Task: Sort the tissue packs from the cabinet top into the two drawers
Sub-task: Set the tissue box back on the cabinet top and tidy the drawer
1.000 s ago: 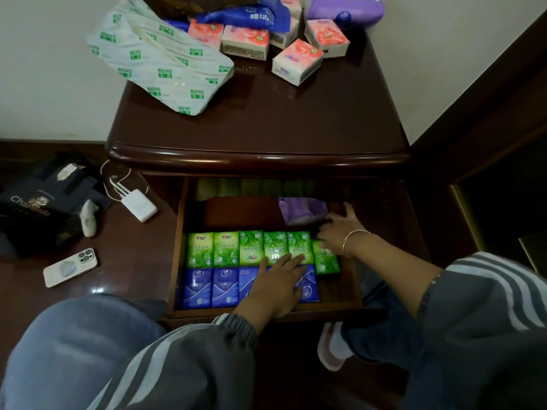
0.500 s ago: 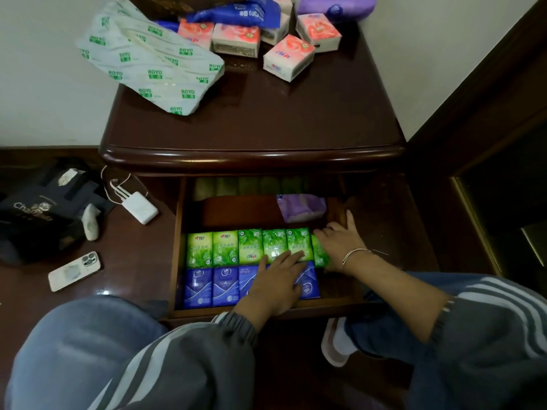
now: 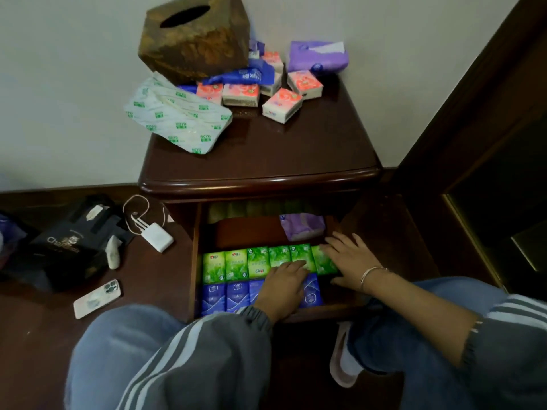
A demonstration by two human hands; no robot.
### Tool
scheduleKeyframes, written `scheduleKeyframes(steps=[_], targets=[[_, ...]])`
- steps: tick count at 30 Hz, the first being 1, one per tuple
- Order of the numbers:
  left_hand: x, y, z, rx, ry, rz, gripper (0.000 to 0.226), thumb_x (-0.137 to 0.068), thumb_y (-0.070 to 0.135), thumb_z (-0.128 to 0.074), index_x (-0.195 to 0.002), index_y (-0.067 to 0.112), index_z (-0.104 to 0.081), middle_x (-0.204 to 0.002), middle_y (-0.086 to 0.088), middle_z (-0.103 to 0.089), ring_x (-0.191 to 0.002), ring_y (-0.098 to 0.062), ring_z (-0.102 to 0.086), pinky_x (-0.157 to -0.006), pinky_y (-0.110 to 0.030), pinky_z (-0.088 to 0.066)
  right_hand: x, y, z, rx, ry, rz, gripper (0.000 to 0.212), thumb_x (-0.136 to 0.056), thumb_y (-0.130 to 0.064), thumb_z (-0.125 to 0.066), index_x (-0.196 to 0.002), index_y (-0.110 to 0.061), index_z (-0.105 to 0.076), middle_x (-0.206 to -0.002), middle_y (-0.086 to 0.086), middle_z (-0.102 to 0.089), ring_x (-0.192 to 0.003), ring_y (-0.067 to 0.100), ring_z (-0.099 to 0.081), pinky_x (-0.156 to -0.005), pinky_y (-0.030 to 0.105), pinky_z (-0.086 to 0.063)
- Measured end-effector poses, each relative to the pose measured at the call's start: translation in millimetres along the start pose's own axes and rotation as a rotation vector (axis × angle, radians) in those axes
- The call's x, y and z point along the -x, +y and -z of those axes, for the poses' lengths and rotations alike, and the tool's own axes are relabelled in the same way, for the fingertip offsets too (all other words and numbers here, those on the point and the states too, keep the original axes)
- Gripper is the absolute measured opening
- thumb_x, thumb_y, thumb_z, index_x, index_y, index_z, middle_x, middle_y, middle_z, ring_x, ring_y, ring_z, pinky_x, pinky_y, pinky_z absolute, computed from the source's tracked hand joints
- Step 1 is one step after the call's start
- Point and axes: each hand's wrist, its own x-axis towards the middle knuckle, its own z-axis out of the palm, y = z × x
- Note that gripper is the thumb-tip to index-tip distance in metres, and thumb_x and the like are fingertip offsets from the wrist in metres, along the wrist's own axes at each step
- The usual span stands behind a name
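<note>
Head view: left grip (image 3: 284,281) and right grip (image 3: 347,260) lie flat, fingers spread, on tissue packs (image 3: 236,265); probably light, squashy, slick, so pinch their sides.

1. The light is dim and soft, and brightest on the pale wall (image 3: 74,84).
2. The polished cabinet top (image 3: 281,149) has a faint sheen along its front edge.
3. The back of the open drawer (image 3: 196,261) is in deep shadow.
4. Wide-angle distortion bends straight lines near the frame's edges.
5. The whole picture is slightly soft, and the striped sleeve (image 3: 207,350) is blurred.
</note>
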Motion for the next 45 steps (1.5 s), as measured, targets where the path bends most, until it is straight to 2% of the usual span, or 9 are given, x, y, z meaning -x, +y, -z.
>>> scheduleKeyframes(steps=[6, 11, 19, 23, 27, 33, 37, 41, 45], targets=[[33, 8, 92, 0.004, 0.230, -0.030, 0.039, -0.090, 0.016, -0.046, -0.127, 0.017, -0.055, -0.133, -0.002, -0.050, -0.118, -0.025, -0.050, -0.096, -0.041, -0.041, 64, 1, 56, -0.013, 0.140, 0.013, 0.061, -0.085, -0.043, -0.051, -0.141, -0.027, -0.033, -0.157, -0.001, -0.015, -0.146, 0.019, -0.004, -0.117, 0.040, -0.010], [80, 1, 185, 0.054, 0.426, 0.002, 0.033, -0.090, 0.014, -0.051, -0.122, 0.012, -0.059, -0.124, -0.006, -0.055, -0.114, -0.025, -0.054, -0.096, -0.041, -0.043, 91, -9, 115, -0.057, 0.292, 0.001, 0.051, -0.088, -0.041, -0.048, -0.137, -0.027, -0.041, -0.155, -0.002, -0.021, -0.146, 0.017, -0.008, -0.115, 0.034, -0.015], [111, -38, 291, -0.007, 0.593, 0.264, 0.036, -0.089, 0.013, -0.053, -0.125, 0.007, -0.057, -0.127, -0.014, -0.054, -0.115, -0.031, -0.053, -0.097, -0.040, -0.043, 70, -1, 196, -0.080, 0.413, 0.010, 0.052, -0.086, -0.041, -0.053, -0.135, -0.024, -0.045, -0.151, 0.002, -0.031, -0.143, 0.018, -0.019, -0.114, 0.031, -0.021], [93, -63, 324, -0.027, 0.600, 0.385, 0.045, -0.090, 0.020, -0.055, -0.133, 0.008, -0.049, -0.135, -0.015, -0.048, -0.122, -0.033, -0.047, -0.101, -0.044, -0.040, 24, 13, 223, -0.141, 0.382, -0.067, 0.060, -0.087, -0.043, -0.054, -0.140, -0.020, -0.037, -0.151, 0.005, -0.029, -0.143, 0.022, -0.021, -0.115, 0.034, -0.025], [55, -89, 350, -0.100, 0.582, 0.425, 0.055, -0.088, 0.025, -0.057, -0.139, 0.010, -0.042, -0.139, -0.013, -0.044, -0.123, -0.033, -0.045, -0.100, -0.046, -0.041, -40, 25, 234, -0.251, 0.358, -0.177, 0.072, -0.088, -0.051, -0.050, -0.146, -0.016, -0.026, -0.155, 0.007, -0.022, -0.144, 0.025, -0.017, -0.116, 0.038, -0.023], [-18, -134, 384, -0.194, 0.579, 0.430, 0.061, -0.090, 0.031, -0.057, -0.144, 0.012, -0.035, -0.146, -0.010, -0.038, -0.128, -0.032, -0.042, -0.103, -0.046, -0.039, -114, 35, 214, -0.404, 0.273, -0.331, 0.074, -0.089, -0.063, -0.032, -0.150, -0.025, -0.012, -0.160, 0.000, -0.006, -0.147, 0.021, -0.002, -0.117, 0.048, -0.010], [-73, -154, 402, -0.235, 0.589, 0.335, 0.068, -0.086, 0.032, -0.062, -0.145, 0.015, -0.032, -0.149, -0.007, -0.035, -0.132, -0.029, -0.039, -0.106, -0.047, -0.037, -130, 36, 190, -0.354, 0.392, -0.371, 0.073, -0.085, -0.066, -0.025, -0.148, -0.029, -0.019, -0.158, -0.003, -0.016, -0.146, 0.017, -0.008, -0.116, 0.047, -0.011], [-126, -160, 416, -0.274, 0.479, 0.292, 0.084, -0.081, 0.038, -0.069, -0.148, 0.017, -0.024, -0.153, -0.005, -0.031, -0.139, -0.027, -0.030, -0.114, -0.049, -0.027, -133, 34, 185, -0.318, 0.455, -0.405, 0.072, -0.083, -0.067, -0.030, -0.146, -0.031, -0.024, -0.156, -0.004, -0.022, -0.145, 0.016, -0.013, -0.114, 0.046, -0.013], [-154, -164, 422, -0.334, 0.417, 0.281, 0.075, -0.078, 0.039, -0.072, -0.139, 0.015, -0.036, -0.138, -0.006, -0.049, -0.130, -0.028, -0.043, -0.110, -0.045, -0.030, -133, 34, 186, -0.301, 0.459, -0.425, 0.072, -0.082, -0.066, -0.032, -0.145, -0.033, -0.025, -0.156, -0.006, -0.022, -0.145, 0.014, -0.014, -0.114, 0.043, -0.014]])
